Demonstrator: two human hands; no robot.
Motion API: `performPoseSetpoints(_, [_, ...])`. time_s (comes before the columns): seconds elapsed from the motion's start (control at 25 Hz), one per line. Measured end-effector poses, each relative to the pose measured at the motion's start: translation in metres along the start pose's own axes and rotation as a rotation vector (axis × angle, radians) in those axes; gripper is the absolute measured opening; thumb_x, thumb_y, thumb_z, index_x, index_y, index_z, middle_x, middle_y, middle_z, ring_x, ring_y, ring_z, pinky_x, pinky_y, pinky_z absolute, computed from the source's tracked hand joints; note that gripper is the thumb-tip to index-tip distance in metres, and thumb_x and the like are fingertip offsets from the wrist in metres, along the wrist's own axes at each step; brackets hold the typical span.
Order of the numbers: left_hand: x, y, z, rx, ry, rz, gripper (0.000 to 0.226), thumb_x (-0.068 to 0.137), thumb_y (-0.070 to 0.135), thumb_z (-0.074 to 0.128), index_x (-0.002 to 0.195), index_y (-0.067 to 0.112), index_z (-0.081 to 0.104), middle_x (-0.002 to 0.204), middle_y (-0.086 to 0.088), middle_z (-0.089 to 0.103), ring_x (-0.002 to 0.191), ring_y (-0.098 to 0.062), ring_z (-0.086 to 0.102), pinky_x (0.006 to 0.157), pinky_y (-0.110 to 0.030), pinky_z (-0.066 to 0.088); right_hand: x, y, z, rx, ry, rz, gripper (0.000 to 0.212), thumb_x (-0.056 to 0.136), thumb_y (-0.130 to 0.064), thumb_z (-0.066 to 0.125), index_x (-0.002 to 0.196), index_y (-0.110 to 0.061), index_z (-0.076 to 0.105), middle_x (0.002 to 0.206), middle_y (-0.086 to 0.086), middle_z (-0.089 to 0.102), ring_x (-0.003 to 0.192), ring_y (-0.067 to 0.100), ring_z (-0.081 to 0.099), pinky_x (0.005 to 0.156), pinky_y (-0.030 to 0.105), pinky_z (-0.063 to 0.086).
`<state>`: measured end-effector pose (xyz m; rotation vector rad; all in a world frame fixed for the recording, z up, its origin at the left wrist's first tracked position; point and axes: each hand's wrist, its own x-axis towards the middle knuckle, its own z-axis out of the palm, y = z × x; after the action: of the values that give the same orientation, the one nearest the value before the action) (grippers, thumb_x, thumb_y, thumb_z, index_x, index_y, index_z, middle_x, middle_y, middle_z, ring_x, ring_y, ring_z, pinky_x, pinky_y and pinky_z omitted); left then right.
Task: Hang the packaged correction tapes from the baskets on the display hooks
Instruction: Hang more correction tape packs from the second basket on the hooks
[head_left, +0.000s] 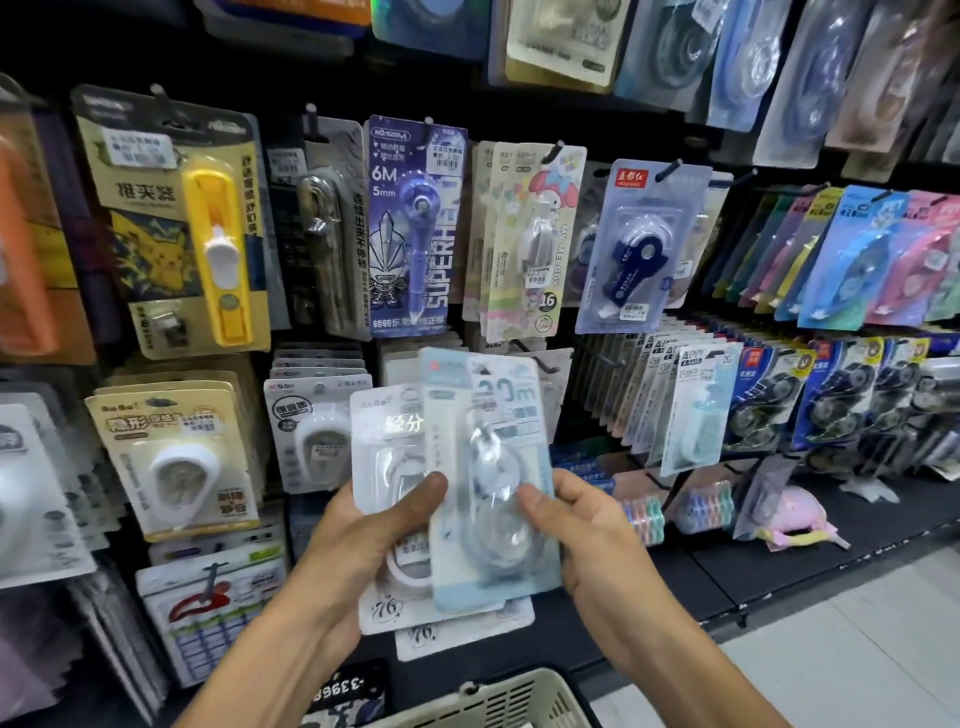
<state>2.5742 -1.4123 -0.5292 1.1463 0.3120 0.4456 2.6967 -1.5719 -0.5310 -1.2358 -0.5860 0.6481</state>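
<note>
Before crowded display hooks, both hands grip packaged correction tapes above basket.

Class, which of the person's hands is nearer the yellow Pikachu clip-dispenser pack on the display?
Left. The left hand sits below-right of the yellow pack; the right hand lies further right.

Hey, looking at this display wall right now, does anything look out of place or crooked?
Mostly tidy. The dark blue correction tape pack hangs tilted on its hook. On the lower shelf, a pink packet lies flat, loose rather than hung. Both hands hold the pale blue pack, not yet hung.
</note>
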Motion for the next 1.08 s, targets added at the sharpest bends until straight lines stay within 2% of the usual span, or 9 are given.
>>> performPoseSetpoints(0.16, [0.002,-0.001,-0.004,0.029,0.058,-0.014,0.063,0.047,0.02,0.1,0.106,0.02,0.077,0.104,-0.016,0.079,0.094,-0.037,0.077,0.081,-0.049,0.062,0.012,-0.019,-0.049,0.031,0.278,-0.077,0.043,0.08,-0.027,0.071,0.118,-0.008,0.066,0.109,0.009,0.077,0.086,0.025,0.076,0.057,0.035,0.062])
performPoseSetpoints(0.28, [0.0,-0.002,-0.005,0.024,0.099,-0.02,0.064,0.052,0.024,0.092,0.112,0.017,0.073,0.105,-0.016,0.079,0.094,-0.038,0.077,0.088,-0.055,0.06,0.025,-0.029,-0.101,-0.143,0.514,-0.104,0.031,0.09,-0.019,0.07,0.12,-0.013,0.069,0.105,0.004,0.078,0.082,0.017,0.075,0.057,0.028,0.058])
performPoseSetpoints(0.4, [0.001,0.0,-0.004,0.028,0.068,-0.021,0.071,0.049,0.019,0.1,0.114,0.016,0.073,0.106,-0.017,0.079,0.094,-0.039,0.077,0.085,-0.053,0.06,0.038,-0.024,-0.132,-0.278,0.627,-0.119,0.017,0.09,-0.025,0.075,0.107,-0.026,0.071,0.092,-0.003,0.078,0.066,0.007,0.073,0.041,0.018,0.047])
performPoseSetpoints(0.52, [0.002,-0.002,0.0,0.031,0.052,-0.029,0.071,0.042,0.027,0.101,0.108,0.02,0.076,0.106,-0.016,0.079,0.095,-0.038,0.077,0.089,-0.053,0.059,0.057,-0.016,-0.138,-0.329,0.714,-0.125,0.019,0.088,-0.03,0.077,0.092,-0.023,0.059,0.095,0.004,0.071,0.069,0.018,0.071,0.044,0.024,0.048])
performPoseSetpoints(0.64, [0.002,-0.006,0.003,0.03,0.072,-0.023,0.063,0.04,0.031,0.098,0.099,0.023,0.079,0.105,-0.016,0.079,0.095,-0.038,0.077,0.092,-0.056,0.058,0.074,-0.008,-0.132,-0.252,0.654,0.028,0.013,0.093,-0.02,0.071,0.101,-0.014,0.063,0.118,0.01,0.065,0.092,0.024,0.069,0.075,0.037,0.059])
performPoseSetpoints(0.76, [0.003,-0.006,0.003,0.041,0.102,0.001,0.073,0.042,0.033,0.099,0.11,0.02,0.076,0.107,-0.013,0.079,0.097,-0.036,0.077,0.095,-0.056,0.056,0.065,-0.001,-0.105,-0.544,0.567,0.054,0.033,0.094,-0.024,0.069,0.126,-0.02,0.059,0.13,0.0,0.057,0.116,0.019,0.057,0.103,0.042,0.048])
performPoseSetpoints(0.92, [0.008,-0.006,0.009,0.051,0.134,0.08,0.069,0.052,0.028,0.096,0.116,0.019,0.073,0.105,-0.008,0.08,0.095,-0.03,0.078,0.083,-0.045,0.061,0.027,-0.009,-0.038,-0.467,0.191,-0.051,0.011,0.092,-0.04,0.069,0.1,-0.032,0.066,0.099,-0.001,0.072,0.077,0.009,0.067,0.065,0.022,0.053])
performPoseSetpoints(1.0, [0.01,-0.007,0.015,0.06,0.137,0.112,0.065,0.054,0.029,0.092,0.115,0.02,0.072,0.104,-0.007,0.08,0.094,-0.029,0.078,0.075,-0.042,0.063,0.015,-0.012,-0.01,-0.466,-0.015,-0.029,0.033,0.079,-0.063,0.072,0.098,-0.037,0.064,0.089,-0.005,0.071,0.071,0.008,0.064,0.062,0.023,0.05])
performPoseSetpoints(1.08, [0.011,-0.005,0.018,0.047,0.114,0.105,0.063,0.056,0.028,0.094,0.115,0.019,0.072,0.105,-0.009,0.08,0.094,-0.028,0.078,0.067,-0.035,0.064,0.006,-0.013,0.008,-0.527,-0.107,0.009,0.054,0.066,-0.066,0.08,0.108,-0.042,0.057,0.093,-0.005,0.072,0.077,0.006,0.067,0.069,0.024,0.052])
